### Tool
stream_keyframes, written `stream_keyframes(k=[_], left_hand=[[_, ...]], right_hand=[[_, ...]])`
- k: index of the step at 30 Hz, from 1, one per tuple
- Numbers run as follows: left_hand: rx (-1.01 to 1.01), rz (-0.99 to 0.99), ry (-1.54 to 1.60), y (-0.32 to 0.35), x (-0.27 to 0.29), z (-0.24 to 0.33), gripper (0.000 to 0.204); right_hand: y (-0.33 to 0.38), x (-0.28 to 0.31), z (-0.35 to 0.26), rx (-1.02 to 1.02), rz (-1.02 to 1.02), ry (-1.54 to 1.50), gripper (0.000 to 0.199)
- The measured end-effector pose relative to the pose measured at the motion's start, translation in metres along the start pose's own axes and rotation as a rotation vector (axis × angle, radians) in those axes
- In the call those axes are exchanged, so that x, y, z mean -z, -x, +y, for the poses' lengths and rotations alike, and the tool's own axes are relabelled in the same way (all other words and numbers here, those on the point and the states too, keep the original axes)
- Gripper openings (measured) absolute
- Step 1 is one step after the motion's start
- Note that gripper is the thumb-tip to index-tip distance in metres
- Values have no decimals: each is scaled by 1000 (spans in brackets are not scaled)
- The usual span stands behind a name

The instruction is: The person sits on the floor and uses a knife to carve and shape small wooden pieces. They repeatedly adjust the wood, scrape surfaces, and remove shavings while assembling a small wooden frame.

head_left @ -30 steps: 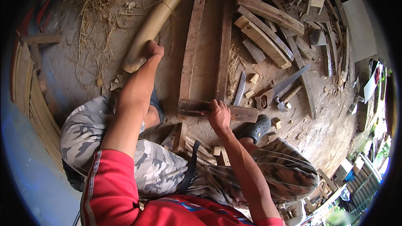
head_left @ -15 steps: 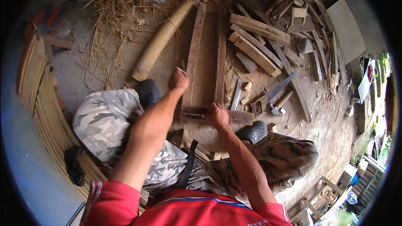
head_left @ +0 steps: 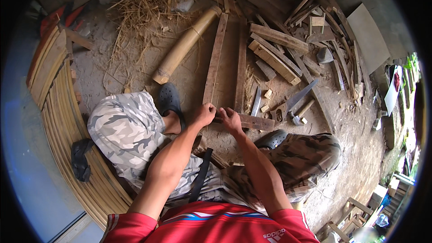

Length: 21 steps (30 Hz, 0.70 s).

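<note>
While the left hand (head_left: 204, 114) is curled narrow just beside the similarly curled right hand (head_left: 231, 119), both at the crosspiece (head_left: 256, 122) across two beams' (head_left: 216, 58) six-o'clock end, I cannot tell what they grip; bamboo (head_left: 187, 46) lies toward eleven o'clock.

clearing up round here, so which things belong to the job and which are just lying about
Seemingly in the job:
- crosspiece, right hand on it, left hand at its end
- two beams meeting it

Seemingly lying about:
- straw
- grey sheet
- saw and hammer, idle, perhaps tools
</note>
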<state>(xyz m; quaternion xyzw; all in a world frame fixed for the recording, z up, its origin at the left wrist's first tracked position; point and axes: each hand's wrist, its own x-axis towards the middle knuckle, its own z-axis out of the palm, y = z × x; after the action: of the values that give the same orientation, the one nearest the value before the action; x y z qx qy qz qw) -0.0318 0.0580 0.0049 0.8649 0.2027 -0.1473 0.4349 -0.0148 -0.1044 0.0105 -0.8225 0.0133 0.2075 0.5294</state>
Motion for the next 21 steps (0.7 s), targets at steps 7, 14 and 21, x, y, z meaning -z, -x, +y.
stream_keyframes(k=[7, 14, 21], left_hand=[[-100, -143, -10, 15, 14, 5, 24], [-153, -100, 96, 15, 13, -4, 29], [404, 217, -52, 8, 18, -25, 42]], right_hand=[[-2, -7, 2, -155, -174, -260, 36], [7, 1, -2, -228, -95, -348, 30], [12, 32, 31, -250, 490, 43, 31]])
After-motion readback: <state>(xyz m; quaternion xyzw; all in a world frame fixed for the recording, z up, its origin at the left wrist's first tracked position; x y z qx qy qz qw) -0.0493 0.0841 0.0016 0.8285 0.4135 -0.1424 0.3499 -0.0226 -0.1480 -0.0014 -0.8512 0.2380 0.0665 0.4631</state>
